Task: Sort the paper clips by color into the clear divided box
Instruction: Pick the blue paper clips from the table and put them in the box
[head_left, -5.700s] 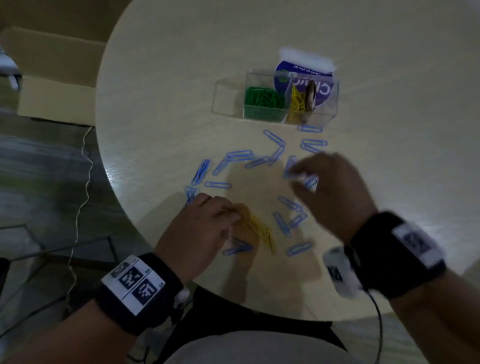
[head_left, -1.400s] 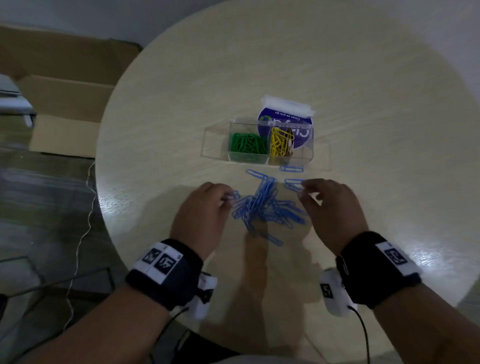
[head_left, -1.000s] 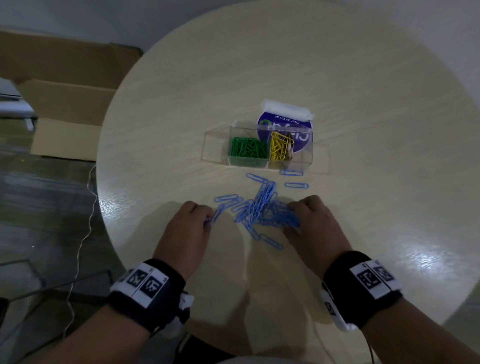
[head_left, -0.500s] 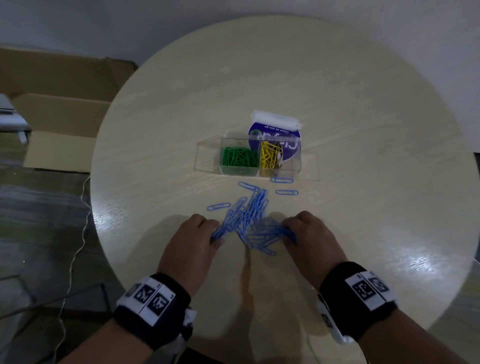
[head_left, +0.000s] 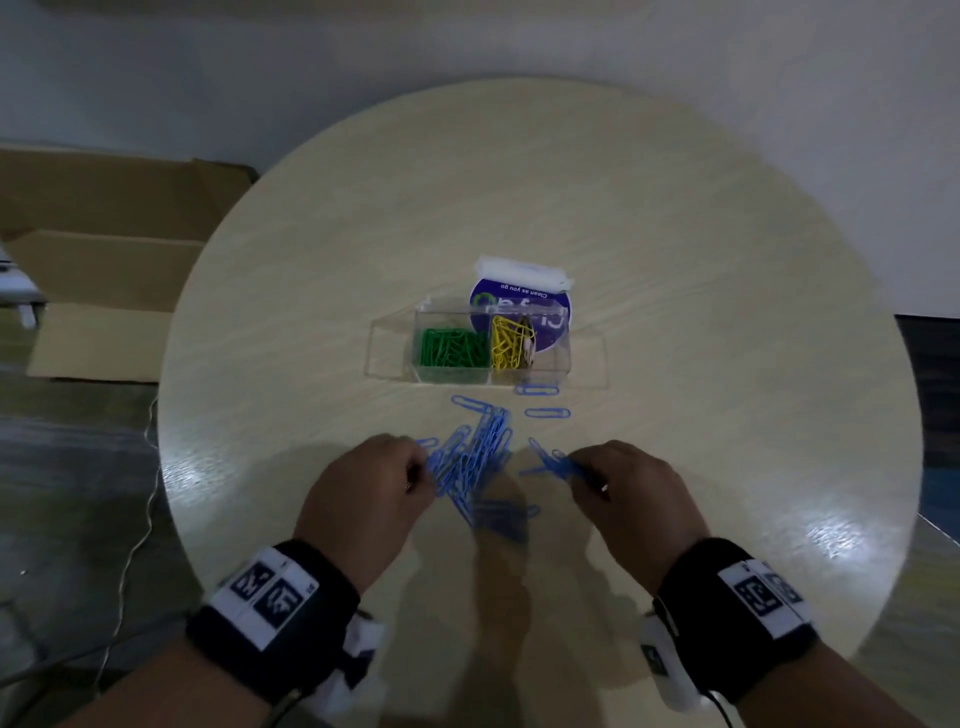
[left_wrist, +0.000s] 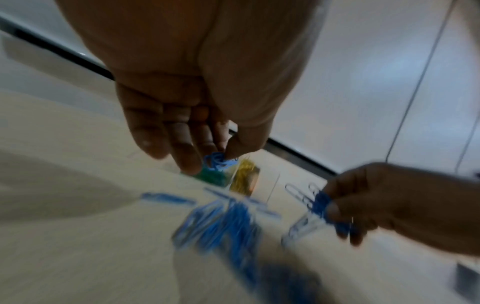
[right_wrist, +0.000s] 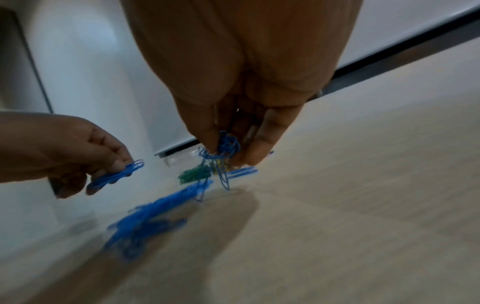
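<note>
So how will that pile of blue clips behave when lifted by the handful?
The blue clips probably snag together: a tangled bunch dangles from the right hand. Likely light and thin, so some may slip from the left hand.

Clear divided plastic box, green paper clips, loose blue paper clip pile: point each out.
clear divided plastic box (head_left: 387, 347): head view, on its bare left-end wall.
green paper clips (head_left: 453, 347): head view, on the middle of the heap inside the box.
loose blue paper clip pile (head_left: 480, 457): head view, on the pile's centre, between the hands.

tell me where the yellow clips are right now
In the head view, the yellow clips sit in the clear box, beside the green clips.
</note>
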